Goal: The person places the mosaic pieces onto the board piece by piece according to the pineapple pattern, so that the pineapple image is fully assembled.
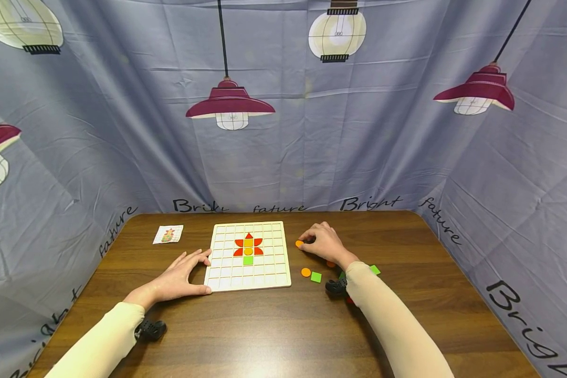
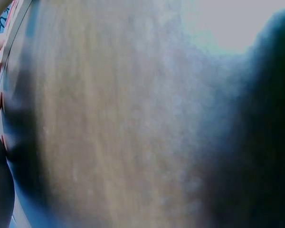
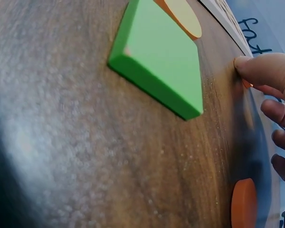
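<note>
- Orange disc [image 1: 300,243], right at the tips of the right hand [image 1: 326,242]: thumb and fingertip come together on its rim, a light edge pinch that seems chosen to leave most of the round face uncovered. Whether it touches the wood or hangs just above, I cannot tell.
- Over on the left, the left hand [image 1: 179,275] spreads wide, thumb and fingers apart, thumb at the near-left corner of the grid board [image 1: 269,273], fingertips along its left edge. It grips nothing; my read is that it's steadying the board against sliding.
- Mid-board, a figure runs far to near: red triangle [image 1: 249,235], yellow square [image 1: 249,242], yellow disc [image 1: 248,251], green square [image 1: 248,260], with red petals [image 1: 259,252] on both sides. Each sits inside the grid lines, presumably to line up like the printed card [image 1: 168,234] lying far left, in easy sight.
- Edges now! Only a narrow strip of wooden table [image 1: 245,331] parts the board's right edge from the pinched disc, so that's a short, low path.
- Nearer, a loose yellow disc [image 1: 305,272] and a loose green tile [image 1: 316,277] lie side by side right of the board; a darker orange disc [image 1: 331,264] sits by the right wrist, tight room for that sleeve [image 1: 382,310].
- Near side of the board, broad wood gives both forearms space.
</note>
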Demonstrator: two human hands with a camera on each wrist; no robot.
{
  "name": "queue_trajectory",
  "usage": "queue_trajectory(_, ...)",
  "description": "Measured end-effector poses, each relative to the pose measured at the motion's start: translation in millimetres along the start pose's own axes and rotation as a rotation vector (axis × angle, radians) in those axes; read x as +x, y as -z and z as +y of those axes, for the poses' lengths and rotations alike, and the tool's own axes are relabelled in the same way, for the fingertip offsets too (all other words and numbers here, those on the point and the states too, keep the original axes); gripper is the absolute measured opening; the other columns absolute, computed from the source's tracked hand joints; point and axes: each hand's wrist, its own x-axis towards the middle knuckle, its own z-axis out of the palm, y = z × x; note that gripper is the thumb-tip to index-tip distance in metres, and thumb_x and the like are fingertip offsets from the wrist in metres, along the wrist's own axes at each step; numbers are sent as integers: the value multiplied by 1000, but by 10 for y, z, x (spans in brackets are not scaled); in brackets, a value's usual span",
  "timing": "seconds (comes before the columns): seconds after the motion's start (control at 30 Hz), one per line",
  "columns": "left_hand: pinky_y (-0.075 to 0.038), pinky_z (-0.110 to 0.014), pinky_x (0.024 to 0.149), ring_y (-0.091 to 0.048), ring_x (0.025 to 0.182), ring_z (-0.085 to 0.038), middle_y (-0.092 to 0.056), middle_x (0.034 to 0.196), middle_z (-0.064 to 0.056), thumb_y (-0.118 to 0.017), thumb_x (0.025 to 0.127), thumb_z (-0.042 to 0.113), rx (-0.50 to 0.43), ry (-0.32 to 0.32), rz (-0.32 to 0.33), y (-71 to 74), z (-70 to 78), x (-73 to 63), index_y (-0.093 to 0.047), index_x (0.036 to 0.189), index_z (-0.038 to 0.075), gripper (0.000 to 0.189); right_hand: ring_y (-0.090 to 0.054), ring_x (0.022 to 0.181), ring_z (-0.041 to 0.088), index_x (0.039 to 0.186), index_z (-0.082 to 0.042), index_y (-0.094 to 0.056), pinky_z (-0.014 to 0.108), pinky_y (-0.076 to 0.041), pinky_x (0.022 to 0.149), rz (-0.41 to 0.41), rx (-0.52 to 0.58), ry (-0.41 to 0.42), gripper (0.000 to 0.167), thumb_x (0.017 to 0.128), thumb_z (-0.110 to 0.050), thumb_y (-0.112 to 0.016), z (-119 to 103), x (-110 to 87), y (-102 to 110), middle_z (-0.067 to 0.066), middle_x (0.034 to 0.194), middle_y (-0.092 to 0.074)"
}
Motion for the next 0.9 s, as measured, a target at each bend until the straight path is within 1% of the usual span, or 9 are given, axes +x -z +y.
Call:
queue_trajectory(0.17, -8, -66, 120, -29, 149, -42, -41, 160, -13, -82, 81, 56, 0, 2, -1, 1, 3, 0, -55, 118, 18, 59, -48, 97, 17, 104, -27, -80, 41, -40, 91, 6, 4, 17, 20, 87, -38, -82, -10, 3, 3, -11, 97, -65)
queue_trajectory(0.4, -8, -66, 120, -29, 149, -42, -41, 160, -13, -82, 80, 56, -1, 2, 2, 0, 3, 1, -55, 118, 18, 60, -46, 90, 15, 99, -27, -80, 37, -39, 83, 19, -13, 51, 14, 88, -35, -82, -16, 1, 5, -12, 91, -65)
queue_trajectory(0.53, -8, -66, 120, -29, 149, -42, -40, 160, -13, -82, 80, 56, -2, -1, 1, -2, 1, 1, -55, 118, 19, 60, -45, 88, 14, 98, -26, -80, 35, -39, 81, 22, -33, 64, 12, 89, -34, -81, -8, 2, -9, -13, 89, -63)
queue_trajectory(0.77, -8, -66, 120, -29, 149, -42, -40, 160, -13, -82, 81, 56, -2, 4, -2, -2, -3, 1, -55, 118, 19, 59, -44, 88, 14, 98, -25, -79, 34, -39, 81, 31, -45, 54, 13, 89, -33, -80, 10, 11, -47, -13, 88, -61)
queue_trajectory(0.9, -7, -66, 120, -29, 149, -42, -39, 161, -13, -81, 81, 56, -4, 6, -5, -4, 0, -2, -55, 119, 19, 60, -44, 88, 15, 98, -25, -79, 35, -39, 81, 52, -39, 63, 13, 88, -33, -80, -30, 10, -41, -12, 88, -61)
